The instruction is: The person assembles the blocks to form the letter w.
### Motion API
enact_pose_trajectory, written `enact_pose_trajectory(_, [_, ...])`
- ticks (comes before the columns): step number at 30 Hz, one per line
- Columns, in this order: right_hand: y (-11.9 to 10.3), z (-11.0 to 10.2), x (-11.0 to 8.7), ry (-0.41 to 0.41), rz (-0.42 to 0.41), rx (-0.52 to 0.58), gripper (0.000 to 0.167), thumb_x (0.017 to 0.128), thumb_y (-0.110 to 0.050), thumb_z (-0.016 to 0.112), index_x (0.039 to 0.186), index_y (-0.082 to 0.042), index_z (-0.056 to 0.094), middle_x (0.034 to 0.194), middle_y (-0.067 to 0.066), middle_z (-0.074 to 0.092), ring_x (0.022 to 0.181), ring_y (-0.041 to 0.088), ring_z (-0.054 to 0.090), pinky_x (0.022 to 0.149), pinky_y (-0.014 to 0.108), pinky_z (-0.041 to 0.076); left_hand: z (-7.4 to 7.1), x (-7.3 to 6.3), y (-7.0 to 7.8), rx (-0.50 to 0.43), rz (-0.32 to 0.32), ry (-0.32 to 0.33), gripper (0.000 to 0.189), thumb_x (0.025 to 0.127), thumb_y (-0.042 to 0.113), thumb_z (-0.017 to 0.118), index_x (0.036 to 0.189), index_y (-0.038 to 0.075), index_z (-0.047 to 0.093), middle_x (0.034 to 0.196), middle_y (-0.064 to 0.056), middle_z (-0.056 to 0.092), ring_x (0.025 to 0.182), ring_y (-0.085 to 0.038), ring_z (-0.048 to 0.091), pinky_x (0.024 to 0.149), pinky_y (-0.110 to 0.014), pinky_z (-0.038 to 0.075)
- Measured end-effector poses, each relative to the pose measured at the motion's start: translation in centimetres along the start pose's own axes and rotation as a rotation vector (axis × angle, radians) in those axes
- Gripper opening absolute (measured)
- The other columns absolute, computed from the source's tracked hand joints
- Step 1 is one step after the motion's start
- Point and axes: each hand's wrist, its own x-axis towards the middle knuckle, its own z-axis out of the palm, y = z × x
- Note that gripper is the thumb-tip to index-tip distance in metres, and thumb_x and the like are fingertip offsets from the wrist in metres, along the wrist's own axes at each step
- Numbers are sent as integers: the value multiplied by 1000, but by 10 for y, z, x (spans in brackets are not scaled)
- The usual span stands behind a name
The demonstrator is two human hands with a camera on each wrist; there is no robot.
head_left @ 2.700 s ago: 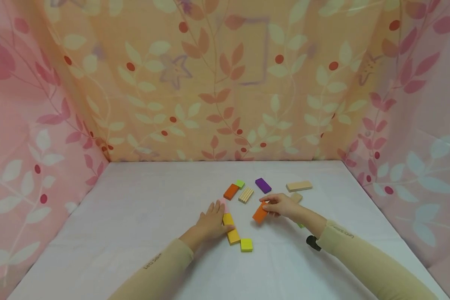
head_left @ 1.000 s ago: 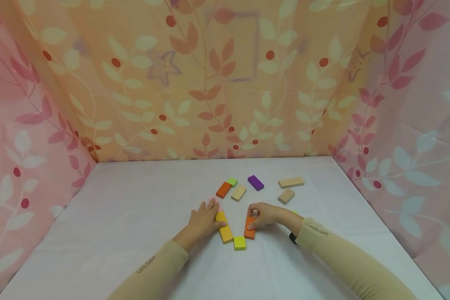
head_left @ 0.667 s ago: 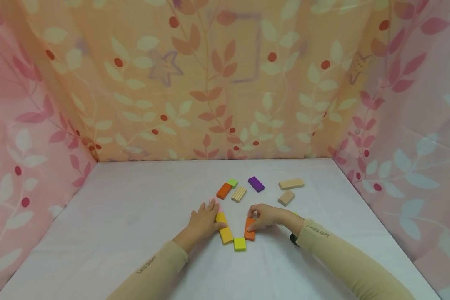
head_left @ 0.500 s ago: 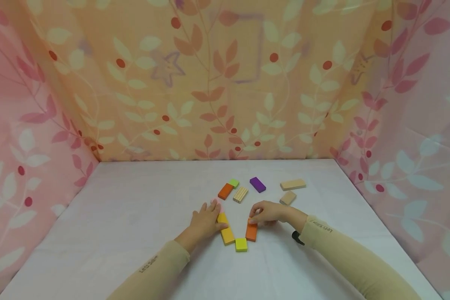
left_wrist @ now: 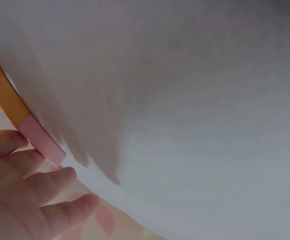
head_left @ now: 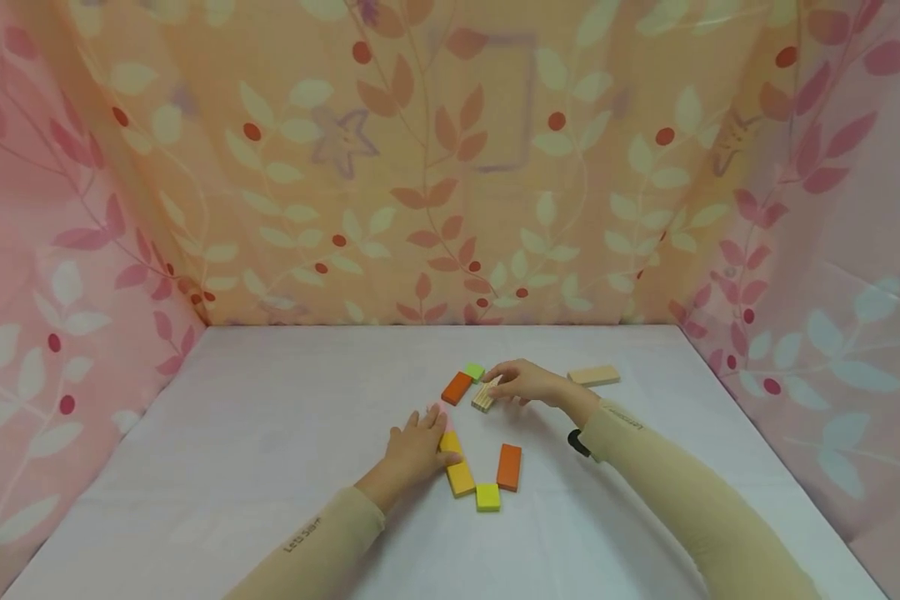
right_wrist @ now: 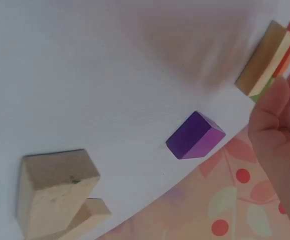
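My left hand (head_left: 416,450), fingers spread, rests against a slanting row of blocks: a pink block (left_wrist: 41,140) by the fingertips and two amber blocks (head_left: 461,479) by the thumb. A yellow square block (head_left: 487,497) lies at the row's near end. Beyond it to the right lies an orange block (head_left: 509,467) that no hand touches. My right hand (head_left: 528,382) is over a striped wooden block (head_left: 483,397), fingers loosely bent around its right side. In the right wrist view the fingertips appear just beside that block, not clearly gripping it.
A red-orange block (head_left: 457,387) and a light green block (head_left: 475,372) lie left of the striped one. The right wrist view shows a purple block (right_wrist: 195,136) and a plain wooden block (right_wrist: 60,190). A long wooden block (head_left: 594,375) lies farther right. Patterned cloth hangs behind.
My right hand brought the orange block down near the yellow square and let go of it. It then moved away, up to the striped block. My left hand has stayed on the row.
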Motion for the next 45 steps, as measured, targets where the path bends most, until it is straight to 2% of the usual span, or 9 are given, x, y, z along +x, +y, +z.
enact_pose_trajectory(4, [-1, -1, 16, 48, -90, -57, 37, 93, -14, 65, 127, -1, 60, 95, 9, 57, 83, 21, 51, 68, 28, 43, 0, -1, 1, 4, 2, -2, 79, 89, 52, 62, 149, 5, 39, 156, -11, 31, 140, -41, 29, 105, -65, 27])
enact_pose_trajectory(8, [-2, -1, 31, 98, -120, -176, 39, 90, -16, 70, 126, -3, 63, 108, 15, 59, 98, 29, 53, 82, 37, 47, 0, -1, 3, 4, 10, 2, 79, 89, 52, 63, 148, 5, 39, 155, -12, 32, 139, -42, 31, 104, -65, 29])
enact_pose_trajectory(13, [1, 2, 50, 93, -94, -346, 43, 89, -23, 72, 130, -12, 63, 136, 18, 49, 126, 39, 38, 105, 55, 32, 0, -1, 3, 15, 22, 7, 79, 89, 51, 63, 147, 4, 40, 155, -13, 33, 138, -42, 32, 103, -65, 31])
enact_pose_trajectory(21, [-4, 8, 63, 44, -23, -430, 49, 89, -23, 72, 135, -17, 60, 153, 20, 32, 138, 45, 24, 110, 60, 21, 0, -1, 4, -1, 27, 3, 79, 88, 50, 64, 147, 3, 40, 155, -13, 33, 138, -42, 32, 103, -65, 30])
enact_pose_trajectory(28, [-3, 11, 71, 17, 33, -457, 49, 88, -23, 74, 135, -23, 61, 154, 16, 32, 139, 41, 23, 109, 62, 19, -2, -3, 6, -19, 29, -2, 79, 89, 49, 64, 148, 3, 40, 155, -13, 32, 138, -42, 32, 103, -65, 30])
enact_pose_trajectory(34, [0, 14, 75, 17, -16, -459, 37, 84, -23, 78, 121, -23, 69, 147, 18, 40, 133, 41, 30, 106, 62, 25, 0, -3, 6, -13, 23, -1, 79, 88, 50, 64, 148, 4, 40, 155, -12, 33, 138, -41, 33, 103, -64, 31])
enact_pose_trajectory(39, [-3, 19, 72, 50, -16, -478, 26, 82, -23, 80, 105, -17, 71, 143, 16, 44, 131, 40, 33, 106, 59, 26, -1, -5, 6, -47, 17, -13, 79, 89, 48, 65, 148, 4, 39, 155, -13, 32, 138, -42, 32, 103, -65, 30])
enact_pose_trajectory(42, [-6, 18, 68, 92, -44, -485, 26, 79, -23, 83, 100, -16, 70, 137, 16, 49, 125, 38, 38, 104, 55, 32, -2, -6, 5, -67, 12, -11, 79, 89, 47, 65, 148, 3, 38, 155, -14, 32, 138, -43, 31, 103, -65, 29])
enact_pose_trajectory(45, [-12, 14, 61, 151, -74, -426, 28, 76, -21, 85, 98, -14, 69, 129, 16, 54, 117, 38, 43, 100, 53, 37, -2, -6, 2, -62, 3, -2, 79, 89, 47, 65, 148, 3, 38, 156, -14, 31, 138, -43, 31, 103, -65, 29])
